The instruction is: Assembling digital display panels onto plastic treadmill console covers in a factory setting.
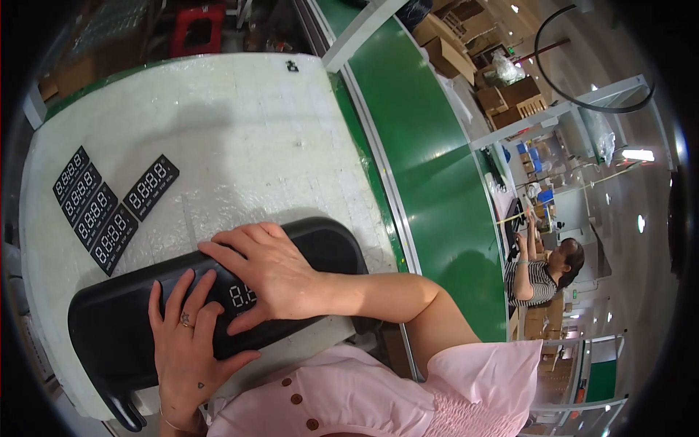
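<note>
A long black plastic housing [320,247] with rounded ends lies slantwise at the near edge of the white work surface. White segment digits show on a small display panel [239,295] in its middle, partly covered by my right hand. My left hand [188,339], with a ring on one finger, rests on the housing left of the digits, fingers spread. My right hand [273,269] lies across the middle, its fingers reaching toward the far edge and its thumb apart near the digits. Beyond the housing lie several black display labels [95,207] with white digits; one label [151,187] sits apart.
Plastic film covers the white table [269,138]; a small dark piece [292,66] lies at its far edge. A green conveyor belt [429,146] with a metal rail runs along the right. Past it another person [542,280] in a striped top works near cardboard boxes [510,98].
</note>
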Available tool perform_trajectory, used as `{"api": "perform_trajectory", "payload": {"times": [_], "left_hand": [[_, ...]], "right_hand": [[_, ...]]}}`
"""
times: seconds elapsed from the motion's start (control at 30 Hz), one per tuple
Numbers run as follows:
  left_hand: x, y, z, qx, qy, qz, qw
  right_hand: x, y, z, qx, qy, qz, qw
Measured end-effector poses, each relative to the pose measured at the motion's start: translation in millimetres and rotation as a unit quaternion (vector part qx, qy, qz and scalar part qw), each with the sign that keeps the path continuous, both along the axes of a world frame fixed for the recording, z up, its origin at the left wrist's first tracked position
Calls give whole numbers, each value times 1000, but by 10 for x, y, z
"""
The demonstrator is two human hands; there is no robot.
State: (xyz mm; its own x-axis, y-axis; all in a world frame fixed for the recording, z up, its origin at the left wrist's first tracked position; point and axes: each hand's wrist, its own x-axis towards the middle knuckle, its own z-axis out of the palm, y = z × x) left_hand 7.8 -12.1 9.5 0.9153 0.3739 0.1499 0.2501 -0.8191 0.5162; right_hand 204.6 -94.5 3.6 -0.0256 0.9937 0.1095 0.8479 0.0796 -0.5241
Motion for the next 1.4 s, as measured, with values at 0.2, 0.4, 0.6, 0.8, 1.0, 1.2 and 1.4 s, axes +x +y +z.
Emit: {"api": "perform_trajectory", "payload": {"times": [0.2,0.4,0.6,0.8,1.0,1.2,1.4], "left_hand": [[-63,-26,-35,14,-12,6,1000],[-75,20,-117,-1,-63,-8,998],[-75,-2,-61,-25,-174,32,984],[-367,-126,37,25,-369,-69,926],[-482,201,-24,47,-266,-116,956],[8,790,-473,12,-193,-107,975],[237,1113,-617,53,-175,-123,976]], "right_hand": [[-4,30,4,-40,-1,15,999],[86,277,-114,-41,-57,52,996],[307,830,20,-288,70,101,950],[414,366,871,-276,202,90,935],[496,-543,2068,-86,51,-184,978],[1371,-1628,1693,38,-153,-403,902],[2347,-2532,528,11,-472,-486,736]]}}
